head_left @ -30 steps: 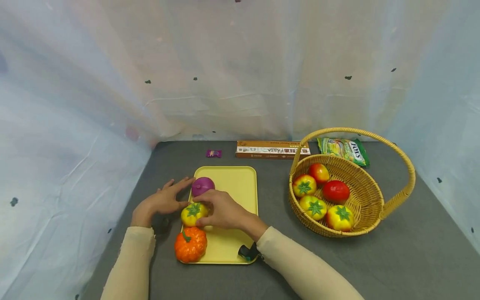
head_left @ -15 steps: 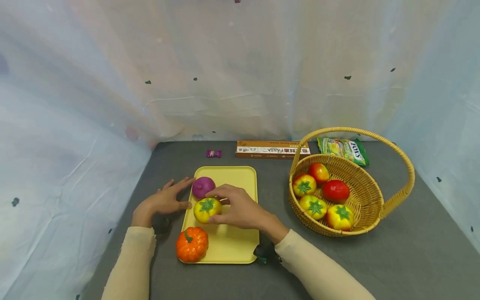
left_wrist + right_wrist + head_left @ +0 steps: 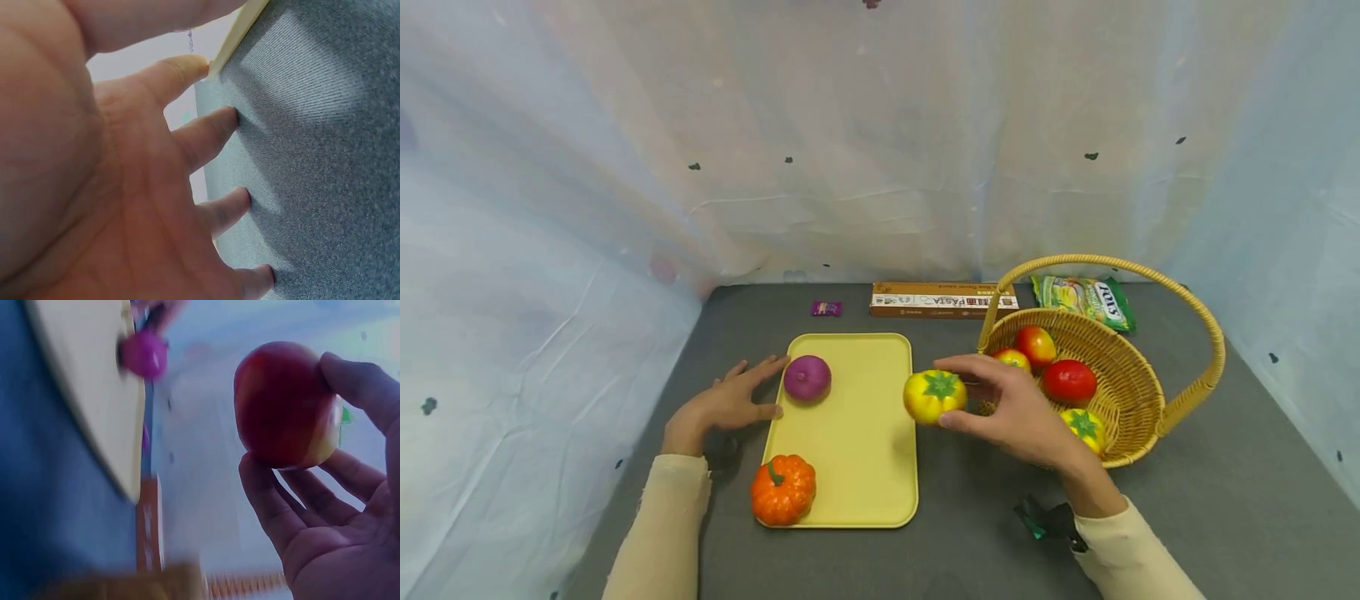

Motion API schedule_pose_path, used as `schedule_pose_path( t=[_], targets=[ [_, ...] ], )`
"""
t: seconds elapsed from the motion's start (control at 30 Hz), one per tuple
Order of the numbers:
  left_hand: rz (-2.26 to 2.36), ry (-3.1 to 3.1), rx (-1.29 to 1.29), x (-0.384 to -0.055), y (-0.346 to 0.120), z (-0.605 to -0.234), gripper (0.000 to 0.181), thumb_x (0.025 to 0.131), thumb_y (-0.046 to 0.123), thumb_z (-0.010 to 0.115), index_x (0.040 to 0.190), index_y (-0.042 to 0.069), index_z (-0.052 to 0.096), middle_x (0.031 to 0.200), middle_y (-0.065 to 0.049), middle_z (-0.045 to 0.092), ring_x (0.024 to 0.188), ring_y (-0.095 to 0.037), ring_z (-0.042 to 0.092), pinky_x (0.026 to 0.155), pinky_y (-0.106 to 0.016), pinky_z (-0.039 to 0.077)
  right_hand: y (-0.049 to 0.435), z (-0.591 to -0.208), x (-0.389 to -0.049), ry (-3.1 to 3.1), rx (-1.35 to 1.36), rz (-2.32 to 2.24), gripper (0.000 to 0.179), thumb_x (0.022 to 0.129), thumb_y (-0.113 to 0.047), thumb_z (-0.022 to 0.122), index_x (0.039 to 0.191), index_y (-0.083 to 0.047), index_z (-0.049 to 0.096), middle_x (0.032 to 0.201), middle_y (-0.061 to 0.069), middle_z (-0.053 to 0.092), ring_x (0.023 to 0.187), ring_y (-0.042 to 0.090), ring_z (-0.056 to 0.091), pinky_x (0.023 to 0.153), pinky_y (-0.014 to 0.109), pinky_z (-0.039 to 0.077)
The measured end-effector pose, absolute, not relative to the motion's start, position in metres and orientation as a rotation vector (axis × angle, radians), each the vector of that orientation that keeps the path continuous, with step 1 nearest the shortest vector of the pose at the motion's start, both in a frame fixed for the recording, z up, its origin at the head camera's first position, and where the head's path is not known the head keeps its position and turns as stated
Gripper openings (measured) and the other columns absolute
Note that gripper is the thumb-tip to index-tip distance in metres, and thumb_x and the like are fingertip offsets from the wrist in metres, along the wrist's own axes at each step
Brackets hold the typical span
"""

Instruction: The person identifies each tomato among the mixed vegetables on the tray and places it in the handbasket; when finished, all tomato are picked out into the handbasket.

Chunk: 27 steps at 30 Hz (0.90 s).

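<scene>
Between the thumb and fingers of my right hand is a yellow-and-red toy tomato with a green leafy top. It is held up off the table, between the tray and the basket; the right wrist view shows its red underside. My left hand rests with spread fingers at the left edge of the yellow tray, index finger and thumb at the rim, other fingertips on the grey cloth. On the tray lie a purple onion and an orange pumpkin, the pumpkin at the near left corner.
A wicker basket with a tall arched handle stands at the right, holding several red and yellow tomatoes, partly hidden by my right hand. Behind are a pasta box, a green packet and a small purple packet.
My right hand has lifted the tomato from the tray's left side, between onion and pumpkin, and carried it right, past the tray's right edge toward the basket. The left hand has stayed put.
</scene>
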<state>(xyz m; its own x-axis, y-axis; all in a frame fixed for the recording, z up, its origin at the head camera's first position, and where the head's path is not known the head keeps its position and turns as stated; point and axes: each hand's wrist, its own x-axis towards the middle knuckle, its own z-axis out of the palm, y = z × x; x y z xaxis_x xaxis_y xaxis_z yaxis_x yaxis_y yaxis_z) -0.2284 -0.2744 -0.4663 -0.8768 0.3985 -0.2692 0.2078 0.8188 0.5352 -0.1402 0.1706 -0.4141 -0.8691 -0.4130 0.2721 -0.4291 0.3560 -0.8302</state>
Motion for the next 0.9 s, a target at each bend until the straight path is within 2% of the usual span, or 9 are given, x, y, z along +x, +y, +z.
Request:
schedule_pose_path(
  t=[0.13, 0.23, 0.43, 0.5, 0.63, 0.7, 0.8, 0.87, 0.9],
  targets=[
    [0.716, 2.629, 0.453, -0.229, -0.275, -0.468, 0.09, 0.1, 0.034, 0.08, 0.174, 0.019, 0.032, 0.182, -0.023, 0.02, 0.163, -0.065, 0.003, 0.117, -0.094, 0.0, 0.211, -0.415, -0.134, -2.542, 0.661, 1.527, 0.056, 0.093, -0.013, 0.089, 0.145, -0.014, 0.069, 0.139, 0.004, 0.071, 0.116, 0.009, 0.073, 0.103, 0.017, 0.058],
    [0.713, 2.629, 0.457, -0.229, -0.275, -0.468, 0.09, 0.1, 0.033, 0.08, 0.174, 0.019, 0.032, 0.182, -0.023, 0.02, 0.163, -0.065, 0.003, 0.116, -0.095, 0.0, 0.236, -0.418, -0.13, -2.537, 0.57, 1.527, 0.054, 0.096, -0.008, 0.085, 0.147, -0.011, 0.067, 0.14, 0.013, 0.069, 0.116, 0.003, 0.074, 0.098, 0.016, 0.06],
    [0.714, 2.627, 0.461, -0.229, -0.276, -0.466, 0.09, 0.1, 0.033, 0.081, 0.174, 0.018, 0.032, 0.182, -0.024, 0.019, 0.162, -0.066, 0.003, 0.115, -0.095, 0.0, 0.268, -0.422, -0.127, -2.591, 0.368, 1.446, 0.054, 0.099, -0.014, 0.083, 0.15, -0.011, 0.065, 0.149, 0.017, 0.065, 0.122, -0.006, 0.067, 0.096, 0.009, 0.056],
    [0.705, 2.632, 0.462, -0.228, -0.276, -0.466, 0.09, 0.1, 0.034, 0.08, 0.174, 0.017, 0.032, 0.181, -0.024, 0.02, 0.162, -0.067, 0.004, 0.115, -0.096, 0.001, 0.274, -0.424, -0.128, -2.634, 0.317, 1.434, 0.054, 0.101, -0.019, 0.082, 0.152, -0.011, 0.064, 0.153, 0.017, 0.063, 0.127, 0.003, 0.068, 0.096, 0.007, 0.054],
    [0.689, 2.645, 0.468, -0.227, -0.276, -0.465, 0.09, 0.1, 0.035, 0.08, 0.174, 0.016, 0.032, 0.181, -0.025, 0.021, 0.161, -0.068, 0.006, 0.114, -0.096, 0.003, 0.285, -0.427, -0.13, -2.745, 0.232, 1.385, 0.058, 0.105, -0.029, 0.077, 0.157, -0.01, 0.059, 0.158, 0.023, 0.059, 0.137, 0.033, 0.067, 0.097, 0.005, 0.05],
    [0.684, 2.647, 0.475, -0.227, -0.276, -0.466, 0.09, 0.1, 0.035, 0.08, 0.174, 0.016, 0.032, 0.181, -0.025, 0.021, 0.161, -0.069, 0.006, 0.114, -0.097, 0.003, 0.289, -0.429, -0.131, -2.791, 0.184, 1.33, 0.06, 0.106, -0.034, 0.076, 0.158, -0.01, 0.057, 0.158, 0.026, 0.058, 0.137, 0.043, 0.066, 0.099, 0.014, 0.057],
    [0.685, 2.646, 0.473, -0.227, -0.277, -0.467, 0.09, 0.1, 0.035, 0.08, 0.174, 0.017, 0.032, 0.181, -0.024, 0.02, 0.161, -0.068, 0.006, 0.114, -0.097, 0.002, 0.293, -0.43, -0.132, -2.824, 0.103, 1.238, 0.064, 0.105, -0.038, 0.076, 0.159, -0.009, 0.056, 0.155, 0.03, 0.059, 0.134, 0.05, 0.067, 0.103, 0.041, 0.063],
    [0.688, 2.646, 0.477, -0.228, -0.276, -0.467, 0.089, 0.1, 0.034, 0.08, 0.174, 0.017, 0.032, 0.181, -0.024, 0.02, 0.161, -0.068, 0.005, 0.113, -0.097, 0.002, 0.296, -0.431, -0.132, -2.83, 0.061, 1.156, 0.066, 0.104, -0.04, 0.077, 0.158, -0.008, 0.056, 0.154, 0.031, 0.06, 0.132, 0.051, 0.067, 0.106, 0.06, 0.059],
    [0.688, 2.646, 0.477, -0.228, -0.276, -0.467, 0.089, 0.1, 0.034, 0.08, 0.174, 0.016, 0.032, 0.181, -0.025, 0.02, 0.161, -0.068, 0.006, 0.113, -0.097, 0.002, 0.297, -0.431, -0.131, -2.829, 0.047, 1.123, 0.068, 0.103, -0.041, 0.078, 0.158, -0.008, 0.056, 0.153, 0.031, 0.06, 0.132, 0.052, 0.067, 0.106, 0.065, 0.058]
  ],
)
